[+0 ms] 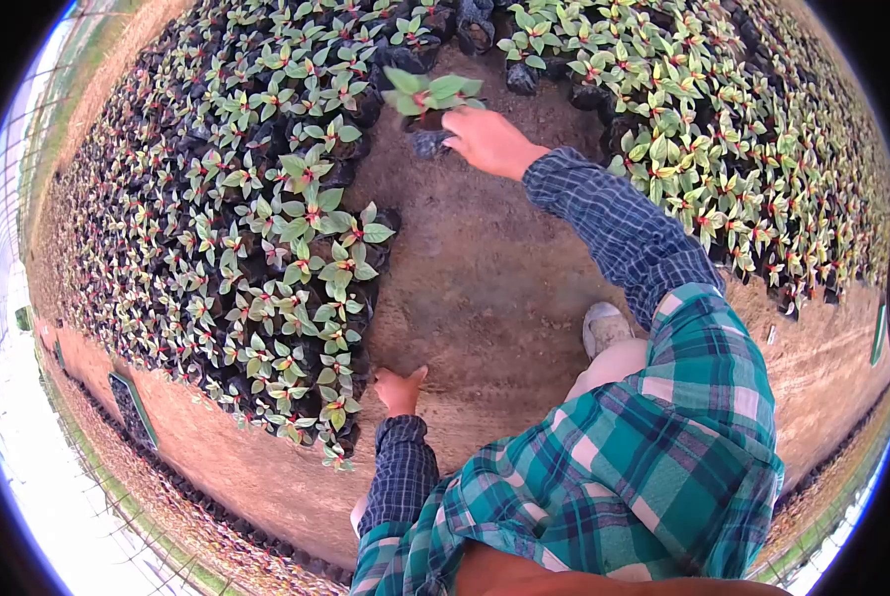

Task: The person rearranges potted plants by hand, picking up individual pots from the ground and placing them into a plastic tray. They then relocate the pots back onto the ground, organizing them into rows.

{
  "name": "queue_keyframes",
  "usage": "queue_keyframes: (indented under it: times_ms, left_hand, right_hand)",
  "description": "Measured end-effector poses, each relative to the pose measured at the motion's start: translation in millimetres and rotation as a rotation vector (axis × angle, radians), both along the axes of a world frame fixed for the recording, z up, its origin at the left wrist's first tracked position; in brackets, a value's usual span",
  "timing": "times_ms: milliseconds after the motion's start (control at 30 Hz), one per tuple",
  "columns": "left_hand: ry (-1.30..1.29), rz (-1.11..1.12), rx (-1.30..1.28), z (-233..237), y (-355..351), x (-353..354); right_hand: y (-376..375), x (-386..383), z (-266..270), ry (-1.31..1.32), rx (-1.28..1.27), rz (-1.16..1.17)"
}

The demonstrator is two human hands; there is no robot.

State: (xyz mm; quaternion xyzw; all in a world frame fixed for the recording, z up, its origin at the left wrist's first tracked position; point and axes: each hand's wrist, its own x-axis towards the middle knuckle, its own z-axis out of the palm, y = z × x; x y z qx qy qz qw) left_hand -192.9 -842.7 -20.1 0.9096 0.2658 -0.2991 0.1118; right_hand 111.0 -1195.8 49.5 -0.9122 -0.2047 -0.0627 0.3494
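Observation:
My right hand [489, 141] reaches far forward over the bare soil, its fingers closed on a dark plastic bag [430, 142] that holds a seedling [433, 91] with broad green leaves and a reddish centre. The seedling looks slightly blurred. Nearer my body, my left hand [399, 389] is beside the lower right edge of the left block of potted seedlings [311, 214]. Its thumb stands apart from the other fingers, and nothing shows in it.
Another dense block of seedlings [703, 129] stands at the right. Bare soil [475, 268] lies between the blocks. My shoe [605, 329] rests on the soil right of centre. A dark green-edged object [133, 409] lies on the path at the lower left.

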Motion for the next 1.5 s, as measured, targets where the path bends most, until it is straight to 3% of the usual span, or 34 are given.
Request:
queue_keyframes:
  times_ms: [100, 233, 300, 433, 500, 567, 700, 767, 900, 1167, 1300, 1367, 1433, 1500]
  left_hand:
    - [-0.029, -0.002, -0.006, -2, 1, -2]
    - [-0.017, -0.007, 0.003, 0, 1, -2]
    - [-0.012, 0.010, -0.008, -1, 1, -3]
    - [0.007, -0.008, -0.007, -1, 1, -3]
    - [-0.015, -0.021, 0.003, -2, 2, -3]
    - [-0.017, -0.034, 0.007, -4, 3, -4]
    - [-0.043, -0.066, 0.025, -1, 1, -1]
    - [-0.026, -0.004, -0.049, 5, 1, -1]
    - [-0.037, 0.012, -0.040, 9, -1, 1]
    - [-0.030, -0.009, -0.026, 2, 2, -2]
    - [-0.069, -0.030, -0.036, 0, 3, -3]
    - [-0.050, -0.024, -0.034, 0, 3, -4]
    - [-0.049, -0.026, -0.034, 2, 1, -2]
    - [-0.045, -0.019, -0.033, 4, 0, -2]
  right_hand:
    - [48, 19, -12, -0.064, -0.047, 0.235]
    - [69, 13, -46, -0.156, -0.096, 0.381]
    - [55, 1, -36, 0.000, 0.014, 0.256]
    - [-16, 8, -40, -0.074, 0.111, -0.234]
    - [-56, 19, -36, -0.090, 0.015, -0.504]
    - [-88, 30, -39, -0.089, -0.178, -0.631]
    - [-121, 48, -46, -0.039, -0.299, -0.605]
    - [-131, 55, -55, 0.172, -0.321, -0.515]
    - [-140, 59, -56, 0.024, -0.259, -0.387]
    - [-60, 71, -24, -0.133, -0.020, -0.096]
    - [-13, 89, -24, -0.144, -0.005, 0.062]
    - [-2, 94, -51, -0.119, -0.114, 0.129]
    - [3, 83, -48, 0.028, -0.006, 0.044]
    - [-3, 81, -40, -0.025, 0.219, -0.141]
